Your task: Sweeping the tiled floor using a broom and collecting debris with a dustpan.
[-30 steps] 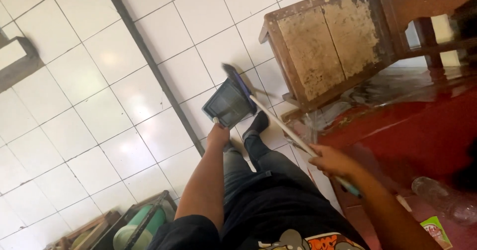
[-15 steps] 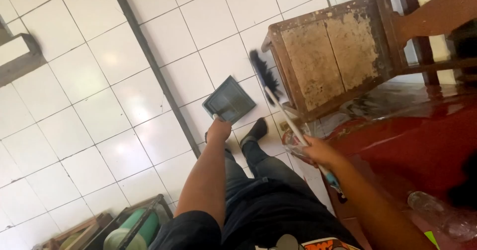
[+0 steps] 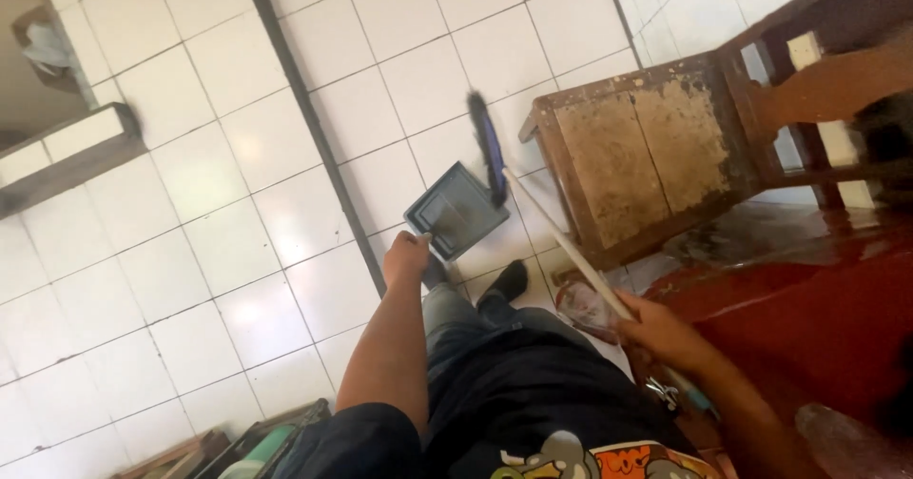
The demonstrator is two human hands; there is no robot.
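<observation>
Head view, looking down past dark trousers to a white tiled floor (image 3: 238,241). Left hand (image 3: 407,255) closed around the handle of a dark grey dustpan (image 3: 456,211), which sits low on the tiles, open side facing the chair. Right hand (image 3: 656,332) wrapped around the pale stick of a small broom (image 3: 533,208); its dark bristle head (image 3: 489,146) stands at the far edge of the dustpan, touching or just short of it, cannot tell which. A worn wooden chair (image 3: 637,151) with a peeling seat stands just right of the broom head, on the edge of a red floor area (image 3: 808,308). A crumpled clear plastic wrapper (image 3: 585,308) lies beside the right hand, near the chair leg. One dark sock (image 3: 506,279) shows just below the dustpan. No dust or crumbs can be made out on the tiles; too small to tell. Judgement: sweeping step in hand, bristles set to draw dirt into the pan. The next stroke calls for the pan lip held flat to the tile and a short pull of the bristles toward it, clear of the chair leg.
</observation>
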